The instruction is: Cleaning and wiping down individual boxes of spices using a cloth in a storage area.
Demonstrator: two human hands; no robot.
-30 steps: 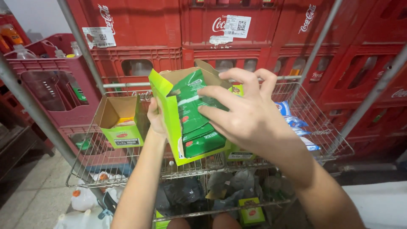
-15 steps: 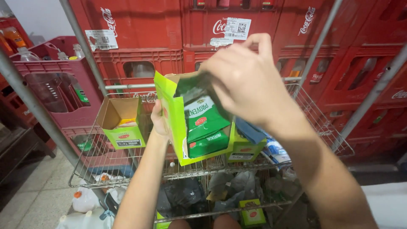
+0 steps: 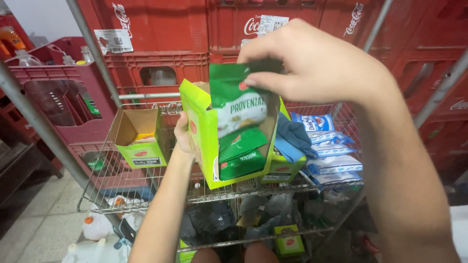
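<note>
My left hand point(image 3: 184, 132) grips the left side of an open lime-green carton point(image 3: 204, 141) that rests tilted on a wire shelf point(image 3: 146, 187). Two green sachets point(image 3: 240, 157) lie inside it. My right hand point(image 3: 317, 65) is above the carton, pinching the top edge of another green and white sachet point(image 3: 236, 100) that hangs partly out of the box.
A second open green carton point(image 3: 139, 139) stands on the shelf to the left. Blue and white packets point(image 3: 329, 151) and a blue cloth point(image 3: 295, 134) lie to the right. Red bottle crates point(image 3: 161, 44) are stacked behind. Bags and a small green box point(image 3: 290, 242) fill the lower shelf.
My right hand has risen from the carton's mouth, lifting one green sachet up out of the box. My left hand still holds the carton in place.
</note>
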